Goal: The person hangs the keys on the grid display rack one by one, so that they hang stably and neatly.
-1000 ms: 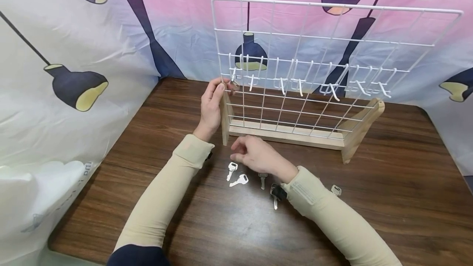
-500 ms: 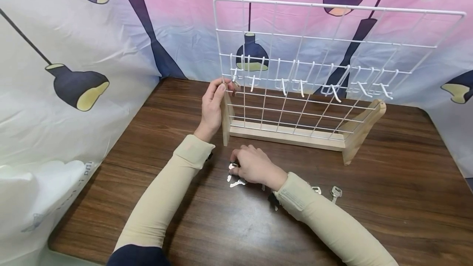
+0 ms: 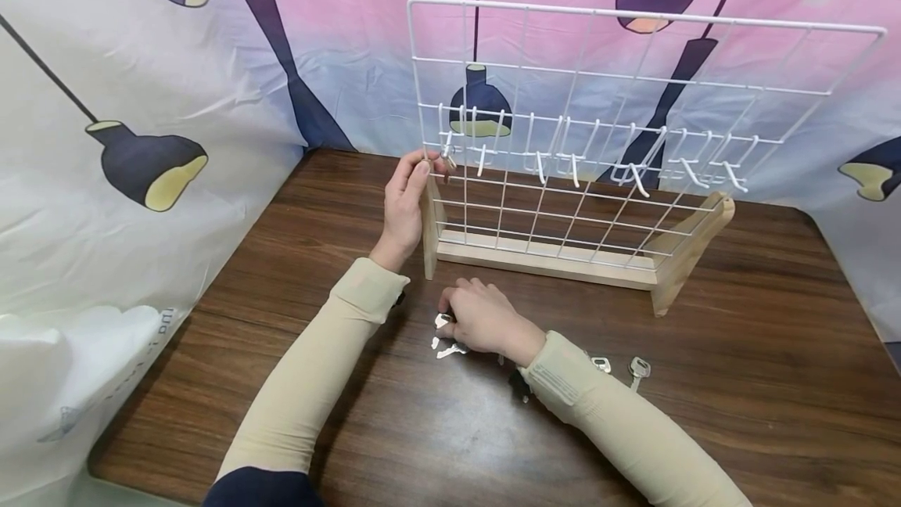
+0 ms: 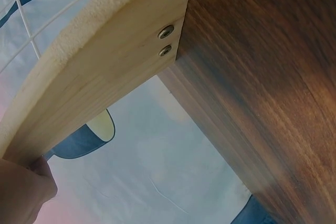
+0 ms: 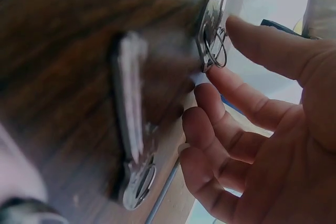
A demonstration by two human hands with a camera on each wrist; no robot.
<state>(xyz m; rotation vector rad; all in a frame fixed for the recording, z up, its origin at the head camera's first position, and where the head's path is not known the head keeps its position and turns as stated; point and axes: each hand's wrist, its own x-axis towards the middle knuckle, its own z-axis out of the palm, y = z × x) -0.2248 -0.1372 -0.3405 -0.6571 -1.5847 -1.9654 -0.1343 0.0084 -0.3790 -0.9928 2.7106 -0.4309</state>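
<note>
Background: patterned cloth (image 3: 338,45) with printed lamps, cut off by the frame's edges.
Surface: dark wood-grain top (image 3: 394,421), its near edge mostly out of the head view.
Rack: white wire grid on a pale wooden base (image 3: 549,258), standing on the surface; a row of white hooks (image 3: 639,180) hangs across it.
Left hand: the left hand (image 3: 403,198) grips the rack's left post (image 3: 430,233) near its top; the fingertips are partly hidden, and the left wrist view catches only a corner of the hand.
First hook: a small shiny piece (image 3: 449,155) beside the left hand, too small to make out.
Right hand: the right hand (image 3: 486,318) has its thumb and forefinger at a ringed key (image 5: 209,30) on the surface; whether they pinch it, I cannot tell.
Nearby key: another key (image 3: 450,350), partly covered by the right hand.
Right sleeve: beige sleeve (image 3: 633,429), hiding most of a dark item (image 3: 519,386) and part of one key (image 3: 601,364).
Far key: one lone key (image 3: 639,368), just beyond the sleeve.
Right wrist view: blurred; the pale shape low in the corner is unclear.
</note>
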